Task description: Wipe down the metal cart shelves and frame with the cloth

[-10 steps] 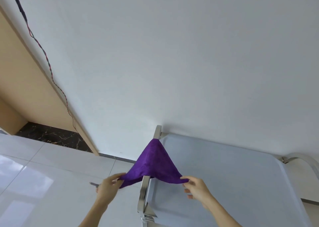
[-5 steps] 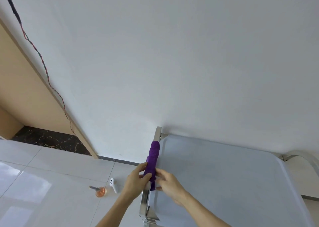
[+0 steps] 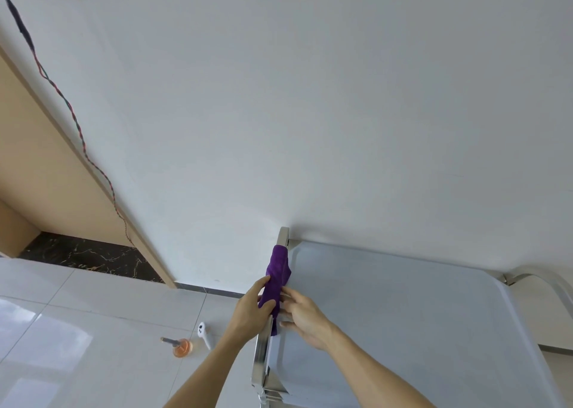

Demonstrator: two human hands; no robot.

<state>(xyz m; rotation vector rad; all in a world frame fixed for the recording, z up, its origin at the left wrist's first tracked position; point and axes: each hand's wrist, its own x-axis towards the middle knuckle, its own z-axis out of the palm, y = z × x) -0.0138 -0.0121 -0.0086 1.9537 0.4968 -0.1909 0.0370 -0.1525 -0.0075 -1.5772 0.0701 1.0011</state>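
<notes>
Cloth (image 3: 278, 276): purple, bunched up and wrapped round the cart's left rail, running from near the back corner down to the hands.
Left hand (image 3: 251, 310): on the outer side of the rail, fingers curled round the cloth, pinching it against the metal.
Right hand (image 3: 302, 314): on the shelf side, fingertips pressed into the same bit of cloth, thumb side hard to make out.
Rail (image 3: 263, 348): shiny metal bar, bare below the hands and again at the very top end by the wall.
Top shelf (image 3: 403, 314): pale flat tray, pushed up against the white wall (image 3: 310, 97).
Handle (image 3: 539, 279): curved metal bar, far right of the cart.
Floor (image 3: 77, 330): glossy white tiles, small orange thing (image 3: 182, 347) and a white gadget (image 3: 205, 335) lying just left of the cart.
Cable (image 3: 74, 122): twisted red and dark, hanging down the wall on the left.
</notes>
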